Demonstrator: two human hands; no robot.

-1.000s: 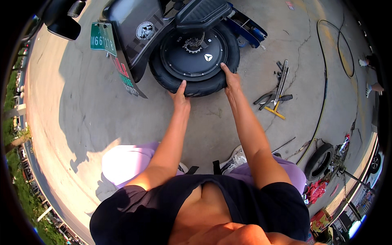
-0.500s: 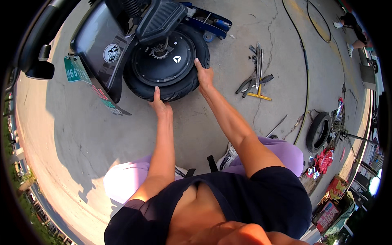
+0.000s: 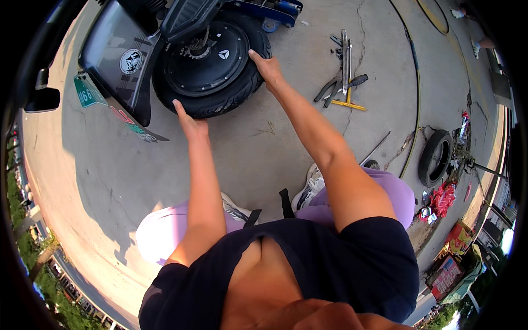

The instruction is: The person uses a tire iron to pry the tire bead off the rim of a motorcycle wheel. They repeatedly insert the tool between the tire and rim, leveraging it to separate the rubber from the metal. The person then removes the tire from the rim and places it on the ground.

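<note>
Both my hands are at a black scooter wheel, a ribbed tyre around a dark hub disc that faces up toward me. My left hand is at the tyre's near left edge, thumb stretched along the sidewall and fingers hidden beneath. At the right edge, my right hand grips the tyre, its thumb on top and its other fingers out of sight underneath. A toothed sprocket sits at the hub's centre. Left of the wheel is the scooter's grey body panel, carrying a green plate.
A blue jack stands beyond the wheel. To the right lie pliers, long metal bars and a yellow T-handle tool. Farther right are a hose, a loose tyre and red litter. Another person's leg shows at upper right.
The view has shifted, so wheel and scooter appear higher and farther left. My left hand has moved left along the tyre's near edge. My right hand keeps its place on the tyre.
</note>
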